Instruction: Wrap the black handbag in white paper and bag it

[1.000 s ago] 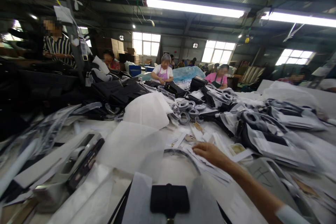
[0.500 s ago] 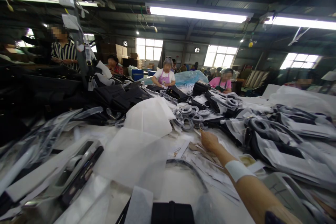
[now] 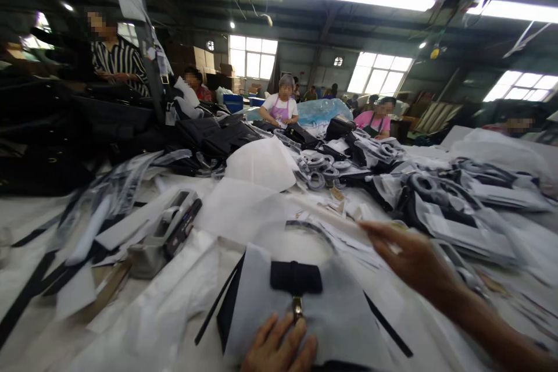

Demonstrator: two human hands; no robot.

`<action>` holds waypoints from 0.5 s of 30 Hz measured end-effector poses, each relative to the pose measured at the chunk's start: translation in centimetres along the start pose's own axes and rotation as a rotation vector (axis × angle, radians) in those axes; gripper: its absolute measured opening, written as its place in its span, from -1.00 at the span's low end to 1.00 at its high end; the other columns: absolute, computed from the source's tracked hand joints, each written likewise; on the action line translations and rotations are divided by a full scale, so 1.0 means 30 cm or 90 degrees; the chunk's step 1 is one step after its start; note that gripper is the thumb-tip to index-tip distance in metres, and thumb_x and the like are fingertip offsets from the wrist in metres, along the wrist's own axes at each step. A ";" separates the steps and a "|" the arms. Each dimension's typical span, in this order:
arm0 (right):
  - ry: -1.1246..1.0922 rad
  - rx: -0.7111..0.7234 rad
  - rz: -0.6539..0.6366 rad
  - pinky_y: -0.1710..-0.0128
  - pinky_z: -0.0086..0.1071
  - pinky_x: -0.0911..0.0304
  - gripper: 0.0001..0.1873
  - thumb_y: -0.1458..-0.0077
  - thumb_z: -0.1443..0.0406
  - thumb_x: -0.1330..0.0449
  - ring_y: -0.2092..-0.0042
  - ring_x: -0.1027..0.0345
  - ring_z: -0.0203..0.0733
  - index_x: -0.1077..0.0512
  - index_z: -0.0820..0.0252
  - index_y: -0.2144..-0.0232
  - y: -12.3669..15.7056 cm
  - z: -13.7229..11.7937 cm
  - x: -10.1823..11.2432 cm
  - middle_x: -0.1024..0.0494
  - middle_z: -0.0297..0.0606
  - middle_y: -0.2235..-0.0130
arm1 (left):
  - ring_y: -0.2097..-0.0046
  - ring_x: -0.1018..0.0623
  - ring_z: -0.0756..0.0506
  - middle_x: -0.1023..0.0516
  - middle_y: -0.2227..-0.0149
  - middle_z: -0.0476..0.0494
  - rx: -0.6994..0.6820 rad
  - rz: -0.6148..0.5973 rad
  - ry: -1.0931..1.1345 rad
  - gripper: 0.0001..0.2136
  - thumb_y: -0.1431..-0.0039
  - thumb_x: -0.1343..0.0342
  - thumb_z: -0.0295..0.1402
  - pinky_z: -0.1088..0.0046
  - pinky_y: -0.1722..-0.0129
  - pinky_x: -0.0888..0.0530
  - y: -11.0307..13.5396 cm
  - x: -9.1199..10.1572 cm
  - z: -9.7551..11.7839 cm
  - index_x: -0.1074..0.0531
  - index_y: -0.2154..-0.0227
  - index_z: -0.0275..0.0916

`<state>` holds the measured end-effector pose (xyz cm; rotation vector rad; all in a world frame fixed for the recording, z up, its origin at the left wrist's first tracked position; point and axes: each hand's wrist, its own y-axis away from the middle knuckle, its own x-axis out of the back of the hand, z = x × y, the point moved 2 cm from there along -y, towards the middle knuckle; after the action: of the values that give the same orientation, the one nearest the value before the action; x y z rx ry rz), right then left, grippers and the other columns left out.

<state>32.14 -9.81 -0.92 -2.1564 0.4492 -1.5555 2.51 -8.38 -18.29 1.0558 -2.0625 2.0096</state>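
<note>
A black bag point(image 3: 296, 278) with a small gold clasp lies in front of me, half wrapped in white fabric point(image 3: 340, 325). My left hand point(image 3: 279, 349) rests flat on that wrapping just below the clasp, fingers stretched out. My right hand point(image 3: 412, 256) hovers over the table to the right of the bag, blurred by motion, with fingers pointing left. I cannot make out whether it holds anything. Loose paper tags point(image 3: 337, 196) lie beyond it.
A grey tape dispenser point(image 3: 168, 235) stands at the left. White sheets point(image 3: 261, 164) lie in the middle. Rolled straps in plastic point(image 3: 320, 165) and wrapped black parts point(image 3: 440, 209) cover the right. Black bags point(image 3: 209, 136) are piled far left. Several people point(image 3: 282, 106) work at the far side.
My right hand has drawn back from the tag pile towards me. My left hand has come into view on the wrapped bag. The camera has tilted down, showing more of the bag.
</note>
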 end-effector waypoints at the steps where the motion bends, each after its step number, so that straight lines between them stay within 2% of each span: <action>1: -0.016 0.086 -0.001 0.04 -0.41 -0.44 -0.67 -0.22 0.34 -0.09 0.08 -0.56 -0.17 -0.52 0.11 0.01 0.087 -0.070 -0.036 -0.65 -0.23 0.07 | 0.05 -0.59 -0.05 -0.61 0.09 0.04 -0.008 -0.011 0.002 -0.73 -0.42 0.07 -0.37 0.39 -0.03 -0.45 -0.005 0.008 0.000 -0.54 0.09 -0.04; 3: -0.032 0.200 -0.043 -0.04 -0.41 -0.40 -0.59 -0.17 0.47 -0.04 0.01 -0.53 -0.21 -0.49 0.12 0.00 0.233 -0.183 -0.119 -0.63 -0.21 0.02 | 0.07 -0.57 -0.05 -0.60 0.08 -0.03 -0.002 -0.062 0.013 -0.69 -0.45 0.14 -0.37 0.39 0.02 -0.44 -0.014 0.026 0.001 -0.50 0.00 -0.08; 4: -0.030 0.219 -0.082 -0.07 -0.38 -0.38 -0.55 -0.12 0.51 -0.02 -0.03 -0.50 -0.20 -0.49 0.13 0.01 0.283 -0.224 -0.159 -0.61 -0.19 -0.02 | 0.12 -0.57 -0.05 -0.60 0.11 -0.05 0.010 -0.078 0.024 -0.67 -0.46 0.19 -0.36 0.40 0.07 -0.44 -0.017 0.034 0.004 -0.49 -0.02 -0.09; 6: -0.016 0.186 -0.172 -0.11 -0.27 -0.37 -0.51 -0.04 0.51 -0.04 -0.08 -0.46 -0.11 -0.46 0.19 -0.01 0.332 -0.274 -0.222 -0.56 -0.11 -0.08 | 0.19 -0.55 -0.05 -0.60 0.16 -0.08 0.038 -0.111 0.053 -0.63 -0.47 0.25 -0.33 0.39 0.14 -0.43 -0.019 0.044 0.011 -0.46 -0.05 -0.09; 8: -0.002 0.101 -0.268 -0.11 -0.12 -0.35 -0.58 -0.05 0.41 -0.14 -0.09 -0.44 0.02 -0.45 0.22 0.00 0.322 -0.295 -0.258 -0.49 -0.02 -0.14 | 0.17 -0.54 -0.08 -0.58 0.15 -0.11 0.054 -0.142 0.083 -0.63 -0.47 0.25 -0.30 0.34 0.12 -0.41 -0.018 0.047 0.019 -0.43 -0.09 -0.09; 11: -0.018 0.030 -0.370 -0.12 0.04 -0.28 -0.73 -0.07 0.21 -0.26 -0.15 -0.35 0.18 -0.49 0.20 0.17 0.260 -0.311 -0.281 -0.38 0.02 -0.24 | 0.16 -0.52 -0.10 -0.56 0.16 -0.11 0.062 -0.153 0.103 -0.65 -0.46 0.22 -0.30 0.29 0.12 -0.38 -0.020 0.050 0.025 -0.43 -0.07 -0.11; 13: -0.065 0.027 -0.388 -0.19 0.04 -0.20 -0.77 -0.07 0.23 -0.25 -0.22 -0.27 0.18 -0.50 0.20 0.20 0.224 -0.321 -0.293 -0.40 0.00 -0.23 | 0.20 -0.52 -0.09 -0.55 0.21 -0.09 0.060 -0.149 0.108 -0.66 -0.46 0.23 -0.32 0.30 0.16 -0.37 -0.024 0.053 0.027 -0.47 0.00 -0.13; 15: -0.117 0.021 -0.388 -0.23 -0.04 -0.17 -0.65 -0.06 0.32 -0.23 -0.22 -0.27 0.08 -0.47 0.22 0.06 0.210 -0.327 -0.305 -0.46 -0.03 -0.18 | 0.22 -0.51 -0.09 -0.55 0.23 -0.08 0.057 -0.151 0.113 -0.66 -0.46 0.23 -0.32 0.30 0.18 -0.36 -0.027 0.055 0.028 -0.47 0.02 -0.12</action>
<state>19.91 -12.16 -8.98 -2.5196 -0.3276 -1.6034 2.00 -9.76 -16.90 1.0390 -1.6888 2.0102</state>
